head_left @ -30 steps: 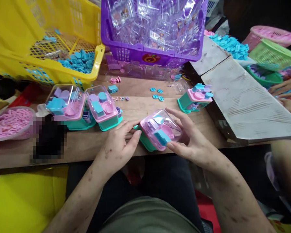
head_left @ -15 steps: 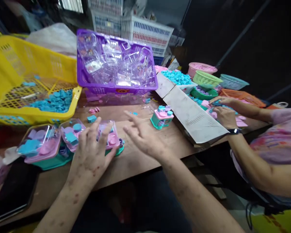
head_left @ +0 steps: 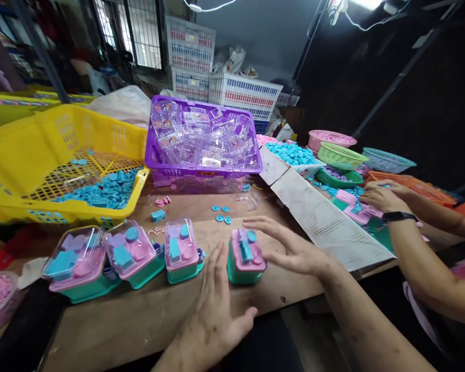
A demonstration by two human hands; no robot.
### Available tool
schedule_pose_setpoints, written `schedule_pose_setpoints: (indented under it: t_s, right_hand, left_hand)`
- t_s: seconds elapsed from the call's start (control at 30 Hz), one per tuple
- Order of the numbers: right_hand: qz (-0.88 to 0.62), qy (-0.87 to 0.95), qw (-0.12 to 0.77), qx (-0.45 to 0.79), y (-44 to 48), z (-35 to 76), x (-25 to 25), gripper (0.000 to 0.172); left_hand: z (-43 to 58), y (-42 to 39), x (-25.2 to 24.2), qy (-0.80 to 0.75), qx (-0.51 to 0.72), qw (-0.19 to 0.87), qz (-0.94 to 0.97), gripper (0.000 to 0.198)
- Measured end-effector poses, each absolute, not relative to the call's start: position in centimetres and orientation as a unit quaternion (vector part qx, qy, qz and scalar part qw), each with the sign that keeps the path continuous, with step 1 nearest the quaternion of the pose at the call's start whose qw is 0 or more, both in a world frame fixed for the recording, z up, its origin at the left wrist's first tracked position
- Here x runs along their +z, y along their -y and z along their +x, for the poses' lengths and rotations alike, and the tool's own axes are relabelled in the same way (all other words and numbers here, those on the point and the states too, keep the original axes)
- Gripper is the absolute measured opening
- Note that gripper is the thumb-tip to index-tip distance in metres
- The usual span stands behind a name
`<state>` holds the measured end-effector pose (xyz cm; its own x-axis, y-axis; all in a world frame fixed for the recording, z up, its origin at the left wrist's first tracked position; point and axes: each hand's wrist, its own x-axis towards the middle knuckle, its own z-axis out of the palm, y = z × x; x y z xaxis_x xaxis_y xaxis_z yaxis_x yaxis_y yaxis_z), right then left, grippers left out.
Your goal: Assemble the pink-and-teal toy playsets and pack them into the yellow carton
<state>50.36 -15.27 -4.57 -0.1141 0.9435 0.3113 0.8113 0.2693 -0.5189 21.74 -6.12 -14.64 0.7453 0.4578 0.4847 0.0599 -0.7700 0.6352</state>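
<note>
Between my hands stands a small toy box (head_left: 246, 266) with a teal base, a pink top and blue and purple pieces on it. I see no clear cover over it. My left hand (head_left: 213, 310) lies to its left, fingers stretched out and thumb spread. On the other side my right hand (head_left: 294, 250) is open, its fingertips close to the box; whether they touch is unclear. Left of my hands stand three similar toy boxes under clear covers: a near one (head_left: 181, 248), a middle one (head_left: 134, 256) and a far-left one (head_left: 77, 266).
Behind are a purple basket (head_left: 203, 169) of clear plastic covers and a yellow crate (head_left: 34, 206) with blue pieces. Several blue discs (head_left: 220, 219) lie on the table (head_left: 151, 310). A cardboard divider (head_left: 325, 222) stands right, beyond it a co-worker's hands (head_left: 383, 196).
The uncovered toy box has come nearer, from beside the divider to between my hands. My left hand has left the covered boxes and moved right. The view has tilted up.
</note>
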Motion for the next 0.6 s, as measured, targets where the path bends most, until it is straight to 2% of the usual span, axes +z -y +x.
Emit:
schedule_pose_setpoints:
  t_s: [0.07, 0.2, 0.3, 0.37, 0.5, 0.6]
  right_hand:
    - [-0.656, 0.683, 0.314, 0.072, 13.3, 52.3, -4.8, 0.052]
    - [-0.769, 0.563, 0.303, -0.001, 7.3, 57.3, -7.1, 0.051]
    - [-0.776, 0.543, 0.322, 0.007, 5.2, 59.0, -8.1, 0.035]
    - [-0.765, 0.542, 0.348, 0.012, 5.8, 58.9, -7.7, 0.026]
    - [-0.743, 0.532, 0.404, 0.046, 9.8, 56.5, -3.6, 0.046]
    - [-0.712, 0.53, 0.421, 0.184, 12.3, 52.5, 1.0, 0.055]
  left_hand:
    - [23.9, 5.0, -16.0, -0.156, 0.312, 0.349, 0.869, 0.142]
    - [25.7, 3.0, -17.4, -0.168, 0.295, 0.427, 0.838, 0.149]
    - [25.5, 2.8, -17.8, -0.175, 0.314, 0.427, 0.83, 0.154]
    - [25.2, 3.1, -17.9, -0.167, 0.317, 0.423, 0.832, 0.15]
    - [25.3, 3.2, -17.9, -0.139, 0.326, 0.406, 0.842, 0.141]
    - [25.7, 2.9, -18.2, -0.124, 0.339, 0.394, 0.845, 0.141]
